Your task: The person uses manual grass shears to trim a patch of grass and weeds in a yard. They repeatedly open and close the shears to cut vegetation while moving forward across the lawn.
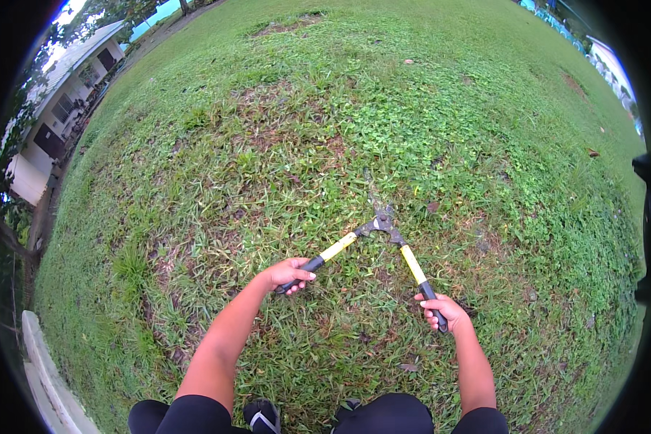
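Note:
My left hand [292,275] is closed around the black grip of one handle of a pair of hedge shears [382,221]. The other black grip is in my right hand [440,312]. Both handles have yellow upper sections and stand spread apart in a wide V. Dirty metal blades point away from me, low in the grass [325,331], and bits of plant cling around the pivot. Greenery partly hides the blades, so how far apart they are is hard to tell.
Leafy ground cover [412,125] grows beyond the blades. A sandalled foot [261,416] is below my left arm. A pale concrete edge [51,374] curves at lower left; a low building [59,114] and trees stand at upper left.

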### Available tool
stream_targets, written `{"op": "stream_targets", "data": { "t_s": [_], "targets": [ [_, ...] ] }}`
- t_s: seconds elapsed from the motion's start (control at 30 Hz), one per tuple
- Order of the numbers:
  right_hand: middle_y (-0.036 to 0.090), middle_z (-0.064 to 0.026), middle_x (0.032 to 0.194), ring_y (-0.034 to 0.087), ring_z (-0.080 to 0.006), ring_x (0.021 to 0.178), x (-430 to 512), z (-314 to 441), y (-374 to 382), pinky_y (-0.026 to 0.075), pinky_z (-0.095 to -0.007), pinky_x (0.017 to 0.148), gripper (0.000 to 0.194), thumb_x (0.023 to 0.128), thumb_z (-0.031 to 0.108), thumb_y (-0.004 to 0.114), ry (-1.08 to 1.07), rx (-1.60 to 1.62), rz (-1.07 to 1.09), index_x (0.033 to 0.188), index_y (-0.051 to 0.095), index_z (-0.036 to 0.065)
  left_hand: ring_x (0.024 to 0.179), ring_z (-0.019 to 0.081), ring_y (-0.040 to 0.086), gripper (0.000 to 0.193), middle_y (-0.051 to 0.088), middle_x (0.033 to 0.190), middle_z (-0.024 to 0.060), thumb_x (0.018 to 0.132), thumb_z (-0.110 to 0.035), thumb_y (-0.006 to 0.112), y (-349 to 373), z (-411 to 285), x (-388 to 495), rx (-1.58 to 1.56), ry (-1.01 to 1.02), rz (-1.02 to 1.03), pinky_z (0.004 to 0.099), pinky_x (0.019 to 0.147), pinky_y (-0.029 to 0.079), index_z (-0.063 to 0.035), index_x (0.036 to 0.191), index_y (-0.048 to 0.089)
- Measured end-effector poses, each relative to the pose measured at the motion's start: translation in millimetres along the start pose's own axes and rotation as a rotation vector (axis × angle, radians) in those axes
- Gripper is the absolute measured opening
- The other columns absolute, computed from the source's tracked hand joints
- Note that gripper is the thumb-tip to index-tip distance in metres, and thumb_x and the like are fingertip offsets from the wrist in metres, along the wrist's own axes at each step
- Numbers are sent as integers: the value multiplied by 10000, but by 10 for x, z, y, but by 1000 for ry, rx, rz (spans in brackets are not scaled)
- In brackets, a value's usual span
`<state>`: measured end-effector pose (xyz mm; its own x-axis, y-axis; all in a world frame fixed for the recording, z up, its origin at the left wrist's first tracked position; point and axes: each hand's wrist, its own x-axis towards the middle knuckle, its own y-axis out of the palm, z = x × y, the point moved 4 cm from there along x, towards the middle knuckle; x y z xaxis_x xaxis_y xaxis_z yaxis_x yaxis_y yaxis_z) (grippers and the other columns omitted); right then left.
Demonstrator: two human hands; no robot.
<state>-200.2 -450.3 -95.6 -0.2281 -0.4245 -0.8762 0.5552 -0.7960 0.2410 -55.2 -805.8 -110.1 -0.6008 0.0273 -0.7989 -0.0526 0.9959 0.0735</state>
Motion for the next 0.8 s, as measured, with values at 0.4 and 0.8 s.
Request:
{"op": "stream_targets", "data": {
  "t_s": [0.4,0.8],
  "targets": [
    [476,7,605,449,-85,445,417,-232,179,403,-262,384,137,789,27,601,-256,293,271,878,509,77,404,75,458,543,492,592,-18,834,-66,627,839,-60,232,-287,199,43,219,343,397,-160,1319,401],
    [463,8,567,441,-101,412,633,47,708,397,-282,364,157,797,47,601,-245,175,68,866,464,78,409,80,457,568,500,595,-4,820,-78,630,1134,-63,313,-357,269,-154,243,343,390,-170,1340,421]
  ]
}}
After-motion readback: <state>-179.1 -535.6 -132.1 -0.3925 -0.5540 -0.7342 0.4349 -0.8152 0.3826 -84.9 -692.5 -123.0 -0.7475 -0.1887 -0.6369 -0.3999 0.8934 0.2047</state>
